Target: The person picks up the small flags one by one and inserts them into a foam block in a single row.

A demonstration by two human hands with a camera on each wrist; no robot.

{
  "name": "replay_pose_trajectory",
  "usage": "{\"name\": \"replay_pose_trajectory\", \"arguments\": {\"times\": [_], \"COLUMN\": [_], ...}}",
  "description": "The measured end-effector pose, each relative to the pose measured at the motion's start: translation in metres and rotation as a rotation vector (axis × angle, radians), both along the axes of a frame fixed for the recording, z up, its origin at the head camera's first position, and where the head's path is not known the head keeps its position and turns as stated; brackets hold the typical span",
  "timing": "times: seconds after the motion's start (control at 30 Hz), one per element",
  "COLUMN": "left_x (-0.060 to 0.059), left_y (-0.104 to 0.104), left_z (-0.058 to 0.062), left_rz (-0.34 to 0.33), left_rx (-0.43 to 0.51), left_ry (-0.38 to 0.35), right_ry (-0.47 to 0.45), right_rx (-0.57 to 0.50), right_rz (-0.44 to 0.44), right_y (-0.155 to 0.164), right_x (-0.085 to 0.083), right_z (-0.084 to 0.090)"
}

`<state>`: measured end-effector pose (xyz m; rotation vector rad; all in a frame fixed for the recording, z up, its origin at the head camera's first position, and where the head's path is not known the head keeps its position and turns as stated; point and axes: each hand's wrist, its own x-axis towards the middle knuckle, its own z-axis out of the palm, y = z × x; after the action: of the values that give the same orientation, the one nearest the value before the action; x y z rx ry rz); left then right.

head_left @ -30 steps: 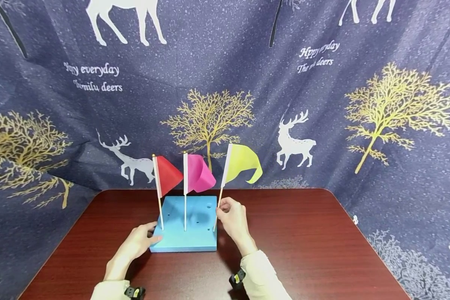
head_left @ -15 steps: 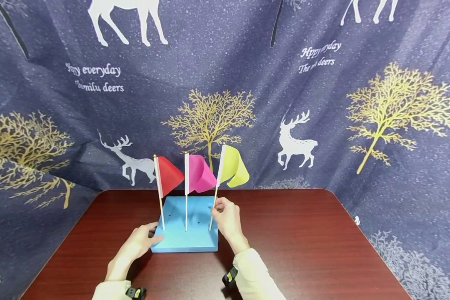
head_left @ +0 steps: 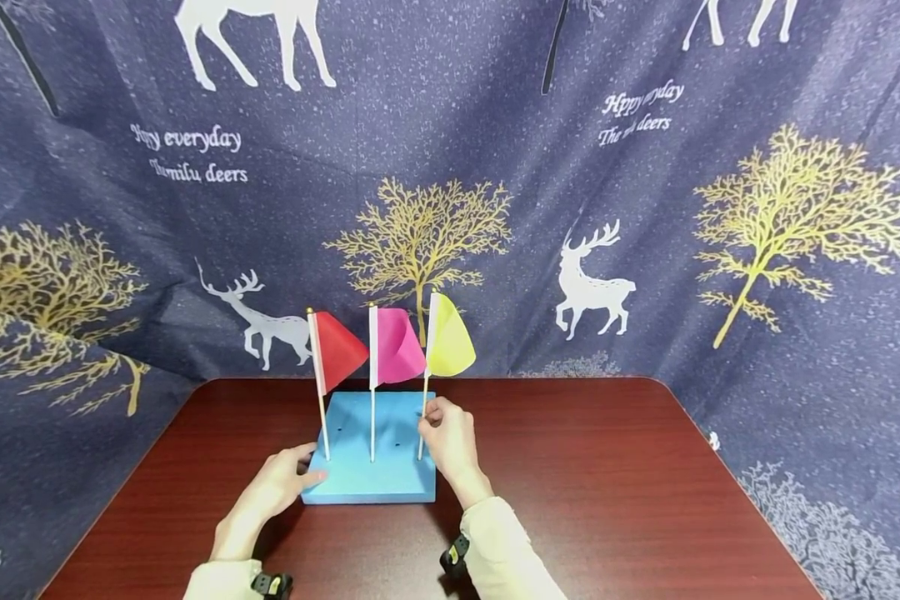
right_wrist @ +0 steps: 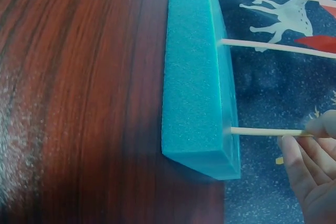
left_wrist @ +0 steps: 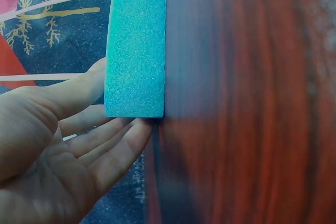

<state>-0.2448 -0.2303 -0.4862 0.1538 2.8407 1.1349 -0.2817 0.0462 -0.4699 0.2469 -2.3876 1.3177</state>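
A blue foam block (head_left: 378, 485) lies on the table with three small flags standing in it. My left hand (head_left: 273, 483) holds the block's left edge; in the left wrist view its thumb lies on the top face and the fingers touch the end. Between thumb and fingers, my right hand (head_left: 453, 437) pinches the stick of the yellow flag (head_left: 450, 340). This stick's lower end meets the block near its right side, almost upright. The red flag (head_left: 336, 354) stands at the left, leaning slightly, and the pink flag (head_left: 396, 346) stands upright in the middle.
Small holes (head_left: 397, 444) show in the block's top behind the flags. The dark red-brown table (head_left: 585, 483) extends to both sides. A blue cloth backdrop (head_left: 495, 133) with deer and trees hangs right behind it.
My right hand has moved left with the yellow flag, whose stick went from leaning right to nearly upright at the block's right side. My left hand stays in place.
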Motion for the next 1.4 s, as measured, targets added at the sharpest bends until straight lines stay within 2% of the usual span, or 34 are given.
{"name": "replay_pose_trajectory", "arguments": {"times": [0.6, 0.9, 1.27, 1.4], "left_x": [0.001, 0.002, 0.001, 0.001], "left_y": [-0.001, -0.001, -0.001, -0.001], "left_z": [0.001, 0.001, 0.002, 0.002], "left_rz": [-0.008, -0.001, 0.000, -0.002], "left_rx": [-0.011, -0.005, -0.004, -0.004], "left_ry": [0.015, 0.008, -0.006, -0.004], "right_ry": [-0.022, -0.011, -0.018, -0.034], "right_rx": [-0.016, 0.021, 0.013, 0.000], "right_rz": [0.009, -0.004, -0.032, -0.014], "right_y": [-0.003, -0.004, -0.006, -0.006], "right_x": [0.007, 0.008, 0.007, 0.009], "right_z": [-0.011, -0.019, -0.020, -0.018]}}
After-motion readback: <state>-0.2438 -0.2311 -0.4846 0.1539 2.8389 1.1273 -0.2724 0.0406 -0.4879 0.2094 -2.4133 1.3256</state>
